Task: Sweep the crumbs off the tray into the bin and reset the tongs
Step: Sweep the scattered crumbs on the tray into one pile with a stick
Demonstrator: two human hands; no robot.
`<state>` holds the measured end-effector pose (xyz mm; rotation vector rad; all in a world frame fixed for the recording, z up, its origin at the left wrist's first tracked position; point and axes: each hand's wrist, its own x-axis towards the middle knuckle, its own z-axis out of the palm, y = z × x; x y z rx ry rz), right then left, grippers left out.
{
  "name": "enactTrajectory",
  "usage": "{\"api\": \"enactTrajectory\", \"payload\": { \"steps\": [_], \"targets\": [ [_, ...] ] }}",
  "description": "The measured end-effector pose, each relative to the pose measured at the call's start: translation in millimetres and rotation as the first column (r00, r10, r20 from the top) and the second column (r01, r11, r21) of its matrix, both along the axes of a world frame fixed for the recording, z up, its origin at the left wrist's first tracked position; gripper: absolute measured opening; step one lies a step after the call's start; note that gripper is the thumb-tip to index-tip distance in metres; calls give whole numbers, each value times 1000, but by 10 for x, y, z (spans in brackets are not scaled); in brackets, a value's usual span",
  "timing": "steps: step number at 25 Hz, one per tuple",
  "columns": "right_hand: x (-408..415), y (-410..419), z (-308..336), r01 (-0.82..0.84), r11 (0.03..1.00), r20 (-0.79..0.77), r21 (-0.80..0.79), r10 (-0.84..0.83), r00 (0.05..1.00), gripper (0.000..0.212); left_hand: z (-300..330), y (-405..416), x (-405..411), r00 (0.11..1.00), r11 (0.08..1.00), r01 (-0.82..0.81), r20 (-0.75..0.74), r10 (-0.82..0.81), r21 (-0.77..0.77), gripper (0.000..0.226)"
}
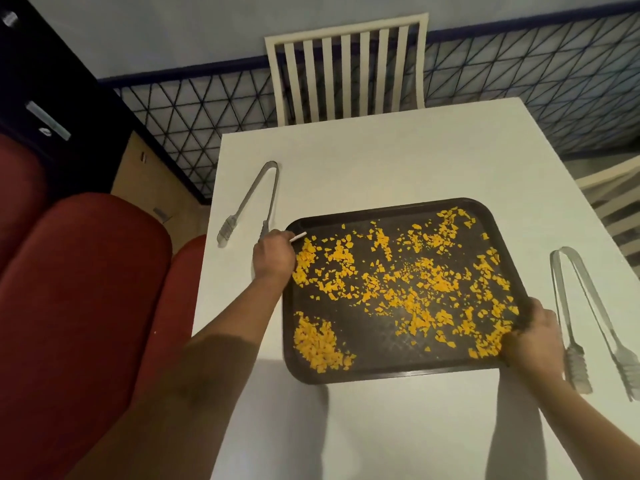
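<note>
Where the dark brown tray (pixel 374 341) sits on the white table (pixel 381 161), orange crumbs (pixel 419 285) lie scattered over most of its floor, with a denser heap in the near-left corner and another band along the right side. The left hand (pixel 273 256) is at the tray's far-left corner, its fingers curled round a thin white stick-like object (pixel 298 236) whose tip pokes out toward the crumbs; what it is cannot be told from this view. The right hand (pixel 535 337) grips the tray's near-right rim, fingers curled over the edge among the crumbs. One pair of metal tongs (pixel 254 199) lies on the table just left of the tray, its tips close to the left hand. A second pair of tongs (pixel 588 320) lies to the right of the tray, just beside the right hand. A white slatted chair (pixel 346 64) stands at the table's far side, and red cushions (pixel 83 289) are on the left.
</note>
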<state>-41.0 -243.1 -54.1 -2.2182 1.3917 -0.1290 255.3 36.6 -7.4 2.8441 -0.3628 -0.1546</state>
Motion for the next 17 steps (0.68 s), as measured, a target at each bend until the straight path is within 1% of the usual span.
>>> {"api": "enactTrajectory", "payload": {
  "steps": [1, 3, 6, 9, 13, 15, 17],
  "targets": [
    [0, -9, -19, 5, 1000, -7, -6, -5, 1000, 61, -32, -27, 73, 999, 999, 38, -13, -38, 23, 34],
    [-5, -35, -57, 0, 1000, -6, -30, 0, 1000, 60, -81, -82, 172, 994, 992, 102, -33, -100, 74, 36],
    [-2, -63, -84, -6, 1000, -5, -23, 6, 1000, 57, -116, -102, 226, 990, 981, 140, -46, -135, 137, 40],
    [-11, -81, -78, -8, 1000, 1, -24, 8, 1000, 58, -79, -43, 153, 979, 965, 184, -118, -164, 186, 38],
    [-4, -55, -49, -23, 1000, -2, -15, 23, 1000, 58, -51, 139, -62, 965, 970, 187, -214, -151, 159, 34],
    [1, -59, -29, -28, 1000, -5, -2, 28, 1000, 57, -27, 201, -239, 945, 949, 267, -239, -224, 169, 30],
    [-8, -56, -33, -31, 999, -4, 4, 31, 999, 58, 0, 230, -350, 933, 926, 335, -198, -300, 173, 29]
  ]
}}
